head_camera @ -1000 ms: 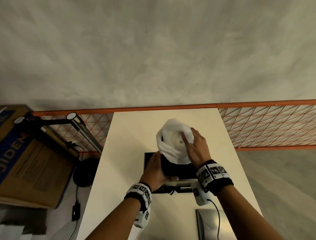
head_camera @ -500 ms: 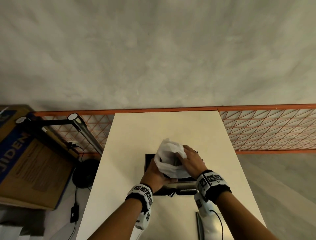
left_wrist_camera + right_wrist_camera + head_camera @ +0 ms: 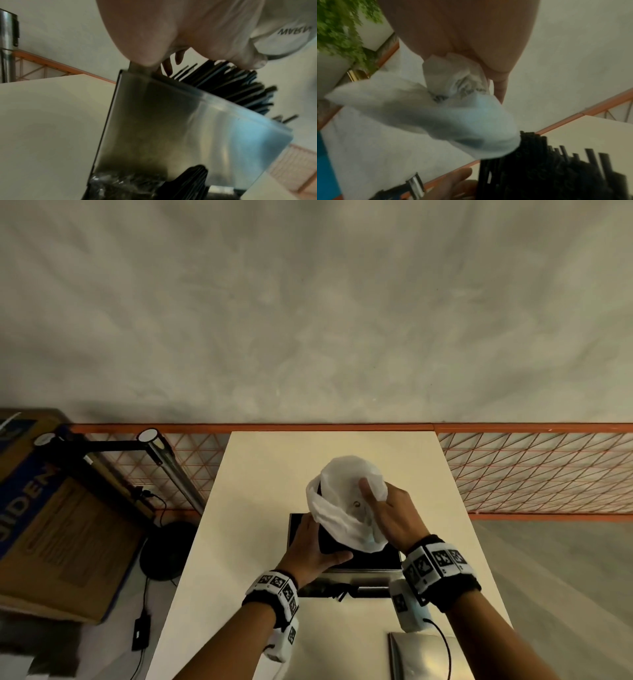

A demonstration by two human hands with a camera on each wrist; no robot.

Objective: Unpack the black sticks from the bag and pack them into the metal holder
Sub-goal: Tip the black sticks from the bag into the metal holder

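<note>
A white plastic bag [image 3: 346, 501] hangs mouth-down over a bundle of black sticks [image 3: 334, 542] that stands in the square metal holder [image 3: 370, 568] on the table. My right hand [image 3: 394, 515] pinches the bag's bunched upper end [image 3: 453, 75] and holds it above the sticks [image 3: 539, 169]. My left hand [image 3: 313, 553] wraps around the bundle at the holder's rim, thumb toward me. In the left wrist view the stick tips [image 3: 231, 86] fan out above the holder's shiny wall [image 3: 180, 128]. The bag covers the top of the bundle.
The cream table [image 3: 260, 474] is narrow, with an orange mesh fence [image 3: 534, 474] behind it. A flat metal piece [image 3: 424, 655] lies near the front edge. A dark clump [image 3: 335, 590] lies against the holder's near side. A cardboard box [image 3: 51, 525] and a lamp stand [image 3: 161, 450] are at left.
The bag dropped and crumpled low over the sticks half a second ago. My right hand has now lifted it up again. The left hand stays on the bundle.
</note>
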